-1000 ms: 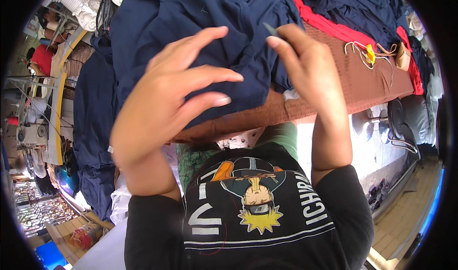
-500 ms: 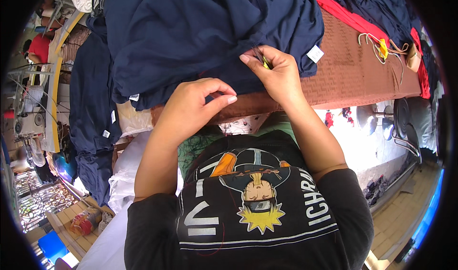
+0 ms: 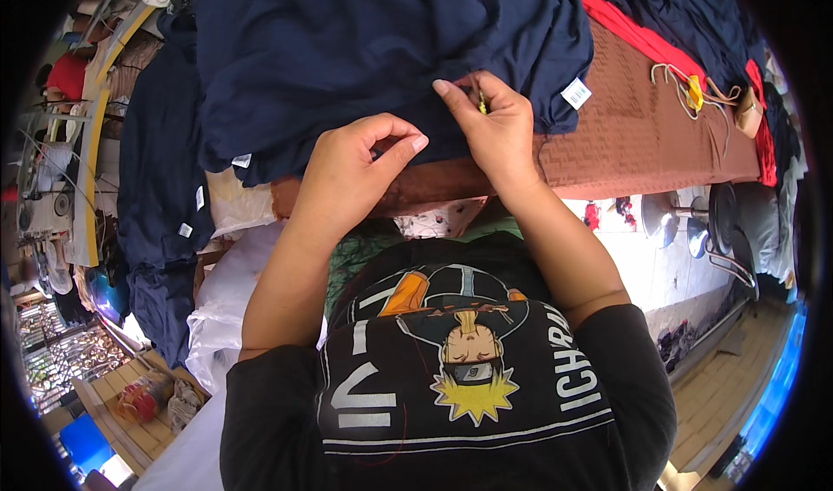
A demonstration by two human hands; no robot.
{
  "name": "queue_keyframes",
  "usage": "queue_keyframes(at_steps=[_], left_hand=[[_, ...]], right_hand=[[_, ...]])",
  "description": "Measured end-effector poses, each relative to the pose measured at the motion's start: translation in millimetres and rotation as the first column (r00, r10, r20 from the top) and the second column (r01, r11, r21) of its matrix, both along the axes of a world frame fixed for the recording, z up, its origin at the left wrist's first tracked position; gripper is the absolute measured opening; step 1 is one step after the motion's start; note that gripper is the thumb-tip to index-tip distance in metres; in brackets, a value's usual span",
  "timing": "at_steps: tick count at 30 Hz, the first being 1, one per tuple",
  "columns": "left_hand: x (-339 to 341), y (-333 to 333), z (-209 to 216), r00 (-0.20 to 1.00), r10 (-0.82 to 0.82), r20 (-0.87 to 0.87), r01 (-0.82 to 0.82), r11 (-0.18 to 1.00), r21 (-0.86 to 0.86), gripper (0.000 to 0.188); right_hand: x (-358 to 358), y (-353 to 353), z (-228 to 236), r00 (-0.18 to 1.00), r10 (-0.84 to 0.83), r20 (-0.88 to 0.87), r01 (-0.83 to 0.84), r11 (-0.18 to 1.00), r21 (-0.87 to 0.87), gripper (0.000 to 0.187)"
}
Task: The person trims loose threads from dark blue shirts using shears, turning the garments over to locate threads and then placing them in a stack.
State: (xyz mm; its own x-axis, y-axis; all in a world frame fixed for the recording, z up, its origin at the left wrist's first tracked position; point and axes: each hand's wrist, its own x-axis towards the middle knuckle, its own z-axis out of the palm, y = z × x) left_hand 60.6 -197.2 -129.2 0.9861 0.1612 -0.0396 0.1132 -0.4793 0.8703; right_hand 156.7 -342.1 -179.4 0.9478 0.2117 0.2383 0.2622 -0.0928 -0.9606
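The fisheye's black rim crops the room, where equipment at left is too crowded to make out and a person in a red top (image 3: 68, 76) is partly cut off. The bench (image 3: 642, 135) wears a brown cover with a woven-looking angular pattern; its far side is hidden under soft, rumpled navy fabric (image 3: 347, 57), which runs past the upper edge and lies just beyond both hands. Crinkled, translucent plastic (image 3: 227, 296) bunches at lower left. A smooth red strip (image 3: 629, 27) slants across the bench's right part. The left hand (image 3: 369, 153) curls, thumb and forefinger tips nearly meeting; whether they pinch anything, I cannot tell. The right hand (image 3: 495, 118), over the fabric's near part, grips a small object (image 3: 482, 106), mostly hidden, showing only a yellowish bit. Near it, a flat white label (image 3: 575, 94) lies at the fabric's corner.
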Motion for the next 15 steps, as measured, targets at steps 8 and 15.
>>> queue_keyframes(at_steps=[8, 15], left_hand=[[-6.3, 10.7, -6.9, 0.994, 0.028, 0.106, -0.024, 0.999, -0.037, 0.019], [0.0, -9.9, -6.2, 0.978, -0.005, 0.206, 0.034, 0.990, -0.137, 0.014]], right_hand=[[-32.7, -27.5, 14.0, 0.997, 0.069, -0.040, -0.070, 0.998, -0.010, 0.007], [-44.7, -41.1, 14.2, 0.977, 0.139, 0.162, -0.121, 0.986, -0.117, 0.009]])
